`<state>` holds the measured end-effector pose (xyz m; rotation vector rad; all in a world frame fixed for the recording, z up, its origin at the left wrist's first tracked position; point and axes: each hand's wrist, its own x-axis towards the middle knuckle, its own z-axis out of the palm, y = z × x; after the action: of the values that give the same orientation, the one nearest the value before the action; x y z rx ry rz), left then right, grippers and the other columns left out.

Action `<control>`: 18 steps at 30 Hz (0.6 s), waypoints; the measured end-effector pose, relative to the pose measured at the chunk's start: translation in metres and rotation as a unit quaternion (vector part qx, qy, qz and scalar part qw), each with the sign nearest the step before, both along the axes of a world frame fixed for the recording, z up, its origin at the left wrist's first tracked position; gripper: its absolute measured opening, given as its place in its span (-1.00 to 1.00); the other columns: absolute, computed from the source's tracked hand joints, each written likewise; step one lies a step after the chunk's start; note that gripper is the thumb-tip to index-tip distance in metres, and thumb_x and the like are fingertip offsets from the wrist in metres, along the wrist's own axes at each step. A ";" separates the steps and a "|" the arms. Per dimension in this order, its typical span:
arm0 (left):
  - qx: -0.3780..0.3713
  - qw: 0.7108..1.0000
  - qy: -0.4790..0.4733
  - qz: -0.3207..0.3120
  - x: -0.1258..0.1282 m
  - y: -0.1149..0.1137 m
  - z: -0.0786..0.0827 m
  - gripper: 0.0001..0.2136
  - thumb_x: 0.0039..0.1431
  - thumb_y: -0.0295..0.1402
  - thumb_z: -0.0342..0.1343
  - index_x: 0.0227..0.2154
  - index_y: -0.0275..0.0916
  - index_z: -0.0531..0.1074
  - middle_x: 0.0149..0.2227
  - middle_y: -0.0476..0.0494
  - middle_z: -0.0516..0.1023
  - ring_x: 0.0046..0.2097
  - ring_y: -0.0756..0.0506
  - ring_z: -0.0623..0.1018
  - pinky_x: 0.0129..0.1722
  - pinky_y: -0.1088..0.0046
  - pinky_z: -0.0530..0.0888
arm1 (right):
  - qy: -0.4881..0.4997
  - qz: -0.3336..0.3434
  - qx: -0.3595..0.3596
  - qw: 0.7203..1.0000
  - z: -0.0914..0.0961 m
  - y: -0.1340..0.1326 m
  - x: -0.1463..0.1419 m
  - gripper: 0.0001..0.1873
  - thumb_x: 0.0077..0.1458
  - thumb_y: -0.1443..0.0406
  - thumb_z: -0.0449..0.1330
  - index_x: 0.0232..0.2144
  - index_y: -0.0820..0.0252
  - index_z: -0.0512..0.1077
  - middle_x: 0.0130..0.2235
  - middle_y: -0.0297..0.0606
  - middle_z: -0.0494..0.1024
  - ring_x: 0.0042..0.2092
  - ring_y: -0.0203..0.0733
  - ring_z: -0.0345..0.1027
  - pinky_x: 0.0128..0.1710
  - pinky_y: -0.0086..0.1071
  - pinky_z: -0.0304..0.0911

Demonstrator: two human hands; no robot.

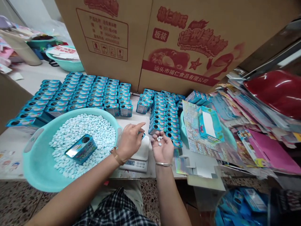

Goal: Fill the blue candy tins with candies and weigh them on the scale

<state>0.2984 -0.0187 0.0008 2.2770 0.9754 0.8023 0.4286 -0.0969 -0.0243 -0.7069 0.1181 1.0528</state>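
My left hand [130, 140] is over a white digital scale [138, 165], fingers bent downward, the index finger pointing right. Whatever its fingertips pinch is hidden. Just a sliver of a blue box [143, 135] shows beneath the fingers, on the scale. To the right, my right hand [162, 150] is palm up with curled fingers, cupping a few small pale candies [160, 138]. At the left, a turquoise basin [35, 166] contains a large heap of pale blue and white candies [94, 128]. One blue printed box [82, 148] lies on that heap.
Rows of blue boxes [77, 91] stand behind the basin, with more rows [162, 113] behind my right hand. A large cardboard carton [131, 40] backs the table. To the right are an open blue box [209, 124], stacked printed sheets [230, 106] and a red object [277, 92].
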 end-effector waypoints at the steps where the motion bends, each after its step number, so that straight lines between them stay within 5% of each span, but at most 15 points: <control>1: -0.027 1.000 0.004 -0.004 0.002 0.000 -0.003 -0.60 0.16 -0.55 0.09 0.08 -0.22 0.37 -0.25 -0.07 0.64 -0.08 -0.19 0.52 0.00 0.18 0.40 | 0.008 -0.014 -0.004 1.000 0.005 0.008 -0.004 -0.96 0.04 0.34 0.07 -0.40 0.17 0.32 -0.39 -0.35 0.43 -0.42 -0.34 0.32 -0.43 -0.44 0.30; 8: -0.153 0.982 -0.106 0.035 -0.021 -0.002 0.000 -0.54 0.20 -0.44 0.06 0.18 -0.21 0.27 -0.02 -0.16 0.59 0.03 -0.14 0.54 0.10 0.23 0.38 | -0.091 -0.069 -0.010 0.993 0.014 0.050 -0.032 -0.83 0.09 0.28 0.10 -0.53 0.18 0.32 -0.50 -0.43 0.37 -0.44 -0.36 0.29 -0.34 -0.42 0.28; 14: -0.287 0.935 -0.205 0.030 -0.048 -0.006 0.010 -0.50 0.16 -0.31 0.11 0.16 -0.32 0.26 -0.01 -0.31 0.55 0.04 -0.18 0.54 0.09 0.18 0.41 | -0.258 -0.094 -0.014 0.961 0.012 0.056 -0.047 -0.78 0.13 0.21 0.09 -0.50 0.18 0.35 -0.50 -0.40 0.42 -0.42 -0.32 0.34 -0.32 -0.40 0.26; 18: -0.311 0.923 -0.221 0.040 -0.059 -0.013 0.012 -0.48 0.15 -0.27 0.13 0.15 -0.33 0.26 -0.01 -0.33 0.56 0.04 -0.19 0.53 0.13 0.14 0.38 | -0.289 -0.097 -0.021 0.952 0.009 0.056 -0.050 -0.78 0.14 0.19 0.09 -0.48 0.17 0.35 -0.50 -0.41 0.40 -0.42 -0.33 0.32 -0.31 -0.40 0.26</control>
<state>0.2398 -0.0314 0.0131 1.4420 0.9385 0.8415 0.3781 -0.0411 -0.0153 -0.9950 -0.2935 0.6244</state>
